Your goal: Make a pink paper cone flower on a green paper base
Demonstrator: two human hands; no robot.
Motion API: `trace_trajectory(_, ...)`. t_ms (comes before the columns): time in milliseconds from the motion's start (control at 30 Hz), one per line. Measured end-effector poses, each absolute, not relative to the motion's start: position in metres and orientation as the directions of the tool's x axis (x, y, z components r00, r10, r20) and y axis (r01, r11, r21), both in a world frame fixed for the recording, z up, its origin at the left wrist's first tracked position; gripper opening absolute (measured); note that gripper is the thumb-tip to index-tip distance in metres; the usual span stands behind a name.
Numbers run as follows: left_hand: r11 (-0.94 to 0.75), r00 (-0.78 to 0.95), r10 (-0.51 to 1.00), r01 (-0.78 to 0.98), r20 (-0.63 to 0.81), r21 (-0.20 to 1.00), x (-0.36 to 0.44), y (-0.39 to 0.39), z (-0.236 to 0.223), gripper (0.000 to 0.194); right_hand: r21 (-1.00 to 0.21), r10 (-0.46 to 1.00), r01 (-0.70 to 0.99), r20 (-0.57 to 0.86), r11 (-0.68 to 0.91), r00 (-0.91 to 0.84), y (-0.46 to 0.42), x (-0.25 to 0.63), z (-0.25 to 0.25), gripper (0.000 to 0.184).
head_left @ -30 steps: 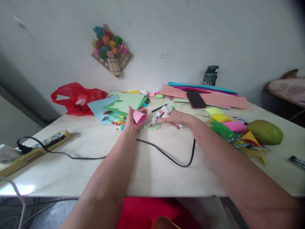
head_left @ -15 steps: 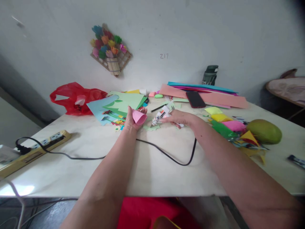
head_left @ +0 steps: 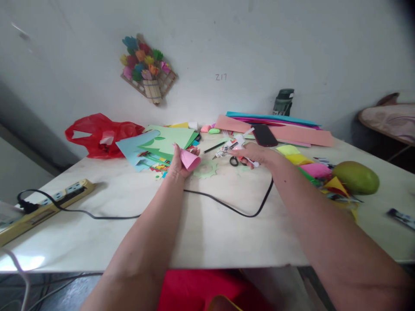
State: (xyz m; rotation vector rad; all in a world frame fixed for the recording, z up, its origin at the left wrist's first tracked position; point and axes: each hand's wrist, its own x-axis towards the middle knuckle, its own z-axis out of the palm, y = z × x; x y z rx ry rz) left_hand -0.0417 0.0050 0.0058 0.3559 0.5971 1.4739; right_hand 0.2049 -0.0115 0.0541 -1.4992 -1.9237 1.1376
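A pink paper cone (head_left: 190,160) rests in my left hand (head_left: 180,166), fingers curled round it and its wide mouth tipped toward me. My right hand (head_left: 248,154) is closed on a white hot glue gun (head_left: 239,140), nozzle angled left and down, a glue stick poking out at its back. Beneath and beside that hand shows the black loop of a scissors handle (head_left: 234,161); the rest of the scissors is hidden. Pale green cut paper (head_left: 206,169) with a wavy edge lies between my hands. A black pen (head_left: 214,147) lies just beyond.
Green and blue paper sheets (head_left: 171,137) and a red plastic bag (head_left: 100,134) are at left. Long coloured sheets (head_left: 301,134) lie behind a phone (head_left: 265,135). A green mango (head_left: 355,178) sits right. A black cord (head_left: 223,207) crosses from the power strip (head_left: 65,198).
My right hand has lifted the glue gun up and rightward, away from the green cut paper. The scissors' black loop now shows. My left hand keeps the cone almost in place.
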Motion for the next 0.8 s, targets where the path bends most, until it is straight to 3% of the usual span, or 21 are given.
trace_trajectory(133,0.072,-0.032,0.988,-0.770,-0.151,0.634,-0.037,0.006,0.013,0.051,-0.831,0.985,0.553,-0.030,0.069,-0.168,-0.009,0.199,0.045,0.041)
trace_trajectory(400,-0.114,-0.118,0.991,-0.583,0.055,0.805,-0.023,-0.001,0.028,0.039,-0.813,0.992,0.582,-0.059,0.017,-0.112,0.000,0.168,0.025,0.024)
trace_trajectory(600,-0.155,-0.049,0.988,-0.411,0.148,0.898,-0.016,-0.004,0.022,0.029,-0.401,0.990,0.915,0.143,0.047,0.011,0.003,0.172,0.026,0.025)
trace_trajectory(800,-0.232,0.003,0.970,-0.296,0.244,0.927,-0.016,0.002,0.012,0.023,-0.200,0.985,0.980,0.172,0.021,0.014,-0.001,0.177,0.025,0.038)
